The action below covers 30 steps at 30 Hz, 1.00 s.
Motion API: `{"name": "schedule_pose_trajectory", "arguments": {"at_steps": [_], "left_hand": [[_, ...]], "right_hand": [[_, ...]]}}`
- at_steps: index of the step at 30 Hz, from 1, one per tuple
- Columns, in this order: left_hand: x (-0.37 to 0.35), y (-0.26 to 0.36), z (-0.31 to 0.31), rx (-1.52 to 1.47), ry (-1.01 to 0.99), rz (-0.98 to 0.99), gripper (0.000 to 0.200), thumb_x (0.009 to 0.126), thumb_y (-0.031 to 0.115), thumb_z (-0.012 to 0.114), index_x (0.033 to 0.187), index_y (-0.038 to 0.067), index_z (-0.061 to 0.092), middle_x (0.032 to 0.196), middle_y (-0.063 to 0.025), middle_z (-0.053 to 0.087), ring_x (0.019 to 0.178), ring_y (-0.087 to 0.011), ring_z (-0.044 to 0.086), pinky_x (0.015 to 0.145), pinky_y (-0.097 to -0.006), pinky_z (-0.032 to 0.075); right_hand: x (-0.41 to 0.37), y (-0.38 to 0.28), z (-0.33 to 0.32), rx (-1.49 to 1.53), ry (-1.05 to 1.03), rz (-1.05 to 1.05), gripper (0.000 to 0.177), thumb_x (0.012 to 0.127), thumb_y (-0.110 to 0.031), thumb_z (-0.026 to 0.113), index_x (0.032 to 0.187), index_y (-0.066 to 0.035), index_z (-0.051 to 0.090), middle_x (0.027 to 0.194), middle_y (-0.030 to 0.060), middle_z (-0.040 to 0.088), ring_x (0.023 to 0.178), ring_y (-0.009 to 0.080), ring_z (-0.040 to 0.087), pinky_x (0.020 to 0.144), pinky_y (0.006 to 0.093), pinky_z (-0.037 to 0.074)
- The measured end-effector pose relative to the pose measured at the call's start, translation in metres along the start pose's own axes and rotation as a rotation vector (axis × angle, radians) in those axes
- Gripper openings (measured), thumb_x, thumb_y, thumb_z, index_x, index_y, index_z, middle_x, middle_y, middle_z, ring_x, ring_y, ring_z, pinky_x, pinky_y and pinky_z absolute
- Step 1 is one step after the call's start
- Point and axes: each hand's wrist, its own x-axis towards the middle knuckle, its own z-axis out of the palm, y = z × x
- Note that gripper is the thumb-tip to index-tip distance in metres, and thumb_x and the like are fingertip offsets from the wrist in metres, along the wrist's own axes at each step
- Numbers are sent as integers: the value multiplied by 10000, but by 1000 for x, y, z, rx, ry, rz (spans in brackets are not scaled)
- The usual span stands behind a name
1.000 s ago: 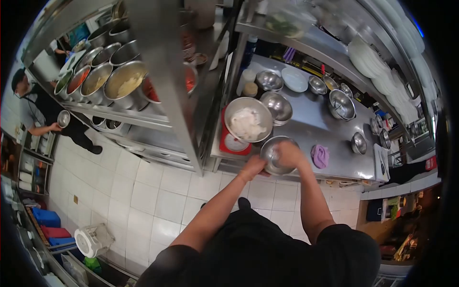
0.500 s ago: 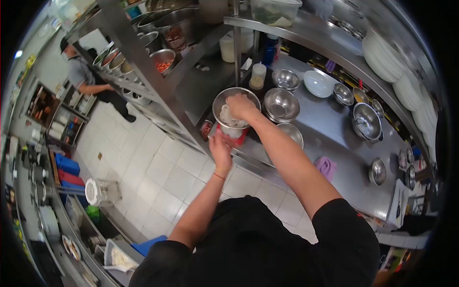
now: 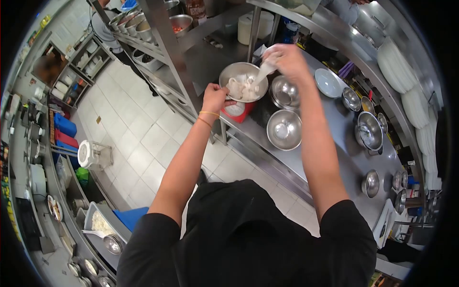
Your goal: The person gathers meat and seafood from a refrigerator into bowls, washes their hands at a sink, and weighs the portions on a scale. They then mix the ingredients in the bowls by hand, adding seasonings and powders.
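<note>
A steel mixing bowl [image 3: 229, 71] holds pale, soft white pieces of food [image 3: 237, 89]. My left hand [image 3: 215, 97] grips its near left rim, thumb on top and fingers below. Above the bowl's right side, my right hand [image 3: 288, 61] is closed on a white strip of food [image 3: 266, 70] that hangs down towards the other pieces. Motion blurs this hand and the strip. Under the bowl is a red base [image 3: 245, 112] with a rounded whitish part. Stacked steel bowls [image 3: 285, 92] and a shallower steel bowl [image 3: 284, 130] stand to the right.
The steel counter [image 3: 325, 138] also holds a pale bowl [image 3: 328, 82] and several smaller steel bowls. A metal post [image 3: 167, 52] rises left of the work. Stacked white plates [image 3: 397, 62] stand on the right shelf. A co-worker [image 3: 106, 28] stands at far left.
My right hand has risen out of the bowl and moved right with white food in it. My left hand has taken hold of the bowl's rim. The camera view has shifted.
</note>
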Motion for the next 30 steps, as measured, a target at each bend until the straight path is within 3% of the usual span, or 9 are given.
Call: {"name": "schedule_pose_trajectory", "arguments": {"at_steps": [5,9,13,16,17,21,23,26,30], "left_hand": [[-2,3,0,25,-10,-10,256,844,-3,567,996,-21,362,963,-174,511,790,-282,632,685,-453,630],[-5,5,-1,40,-25,-7,284,855,37,594,1006,-19,360,953,-167,505,807,-284,633,682,-439,633],[-13,18,1,111,12,-38,341,869,117,639,1004,4,347,936,-156,499,738,-312,660,643,-421,629],[-15,23,0,132,27,-62,356,872,143,652,997,27,338,928,-159,505,689,-331,672,614,-415,625],[-14,23,0,133,25,-62,359,873,149,655,991,37,335,923,-162,510,669,-339,675,602,-412,623],[-2,11,-1,112,-56,-53,298,859,64,622,960,46,342,859,-137,505,684,-310,661,621,-434,626],[4,5,-3,92,-58,-22,274,850,32,606,942,45,348,849,-130,499,691,-292,647,628,-443,629],[10,0,-7,55,-81,10,244,826,-11,578,910,34,353,848,-112,468,715,-264,619,623,-446,634],[11,2,-8,30,-108,-6,241,822,-31,583,884,40,362,839,-117,490,728,-245,602,633,-446,636]], "right_hand": [[-55,-23,-60,1,39,-92,124,788,-24,665,910,-1,679,833,42,680,778,119,623,721,281,506],[-108,44,-37,-37,76,231,133,795,34,625,912,-8,671,836,41,677,797,134,624,726,289,503],[-157,116,-3,-440,-302,321,80,798,-35,638,861,11,656,762,111,662,717,155,628,695,322,499],[-148,97,8,-279,31,401,115,805,-74,645,872,18,652,750,144,653,692,181,627,689,340,495],[-132,92,6,-362,63,220,126,816,-85,637,891,16,651,775,151,665,691,195,622,681,341,492],[-64,12,30,-221,-38,81,184,801,-90,638,952,14,648,813,175,673,723,229,654,673,341,501],[-27,26,51,-506,-234,33,229,763,-76,652,972,17,659,870,200,683,814,296,681,722,371,525],[4,44,94,-912,-435,253,262,704,-41,667,953,39,683,966,235,672,974,367,651,839,436,523],[4,56,107,-955,-263,201,214,708,-64,667,897,33,693,924,229,677,946,359,659,824,441,524]]}}
